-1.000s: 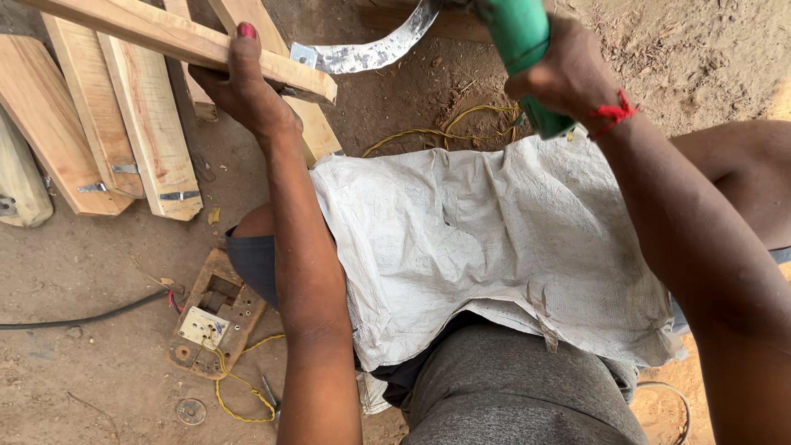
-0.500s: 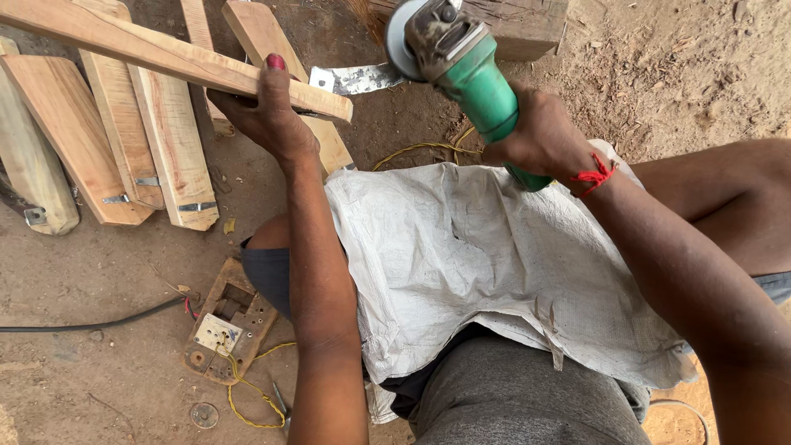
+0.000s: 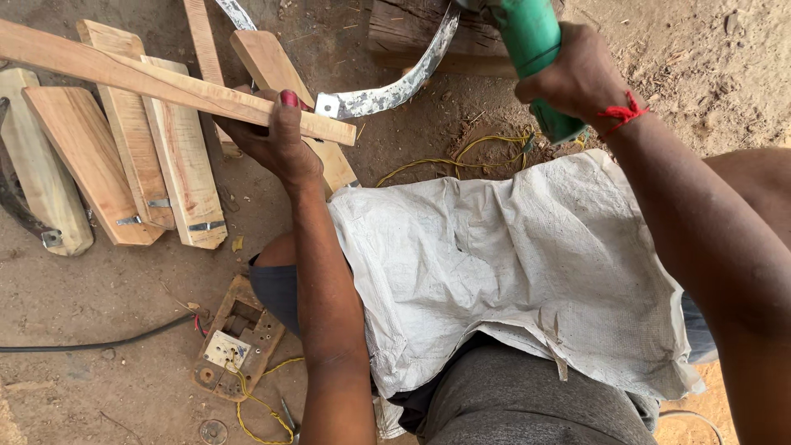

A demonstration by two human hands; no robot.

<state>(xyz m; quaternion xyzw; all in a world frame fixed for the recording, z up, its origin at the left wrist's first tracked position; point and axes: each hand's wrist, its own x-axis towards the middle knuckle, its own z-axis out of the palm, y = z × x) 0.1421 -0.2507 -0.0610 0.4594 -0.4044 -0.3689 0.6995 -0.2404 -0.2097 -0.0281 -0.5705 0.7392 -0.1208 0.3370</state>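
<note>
Grinder risen, green plastic, right hand gripping; left hand clasps smooth wooden handle.

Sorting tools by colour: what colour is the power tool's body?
Green, on the plastic power tool in the right hand; head view.

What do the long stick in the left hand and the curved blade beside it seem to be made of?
Stick: bare, pale wood, unpainted; grain lines show along it.
Curved blade: probably steel; grey, dull and mottled, with a bright edge.
</note>
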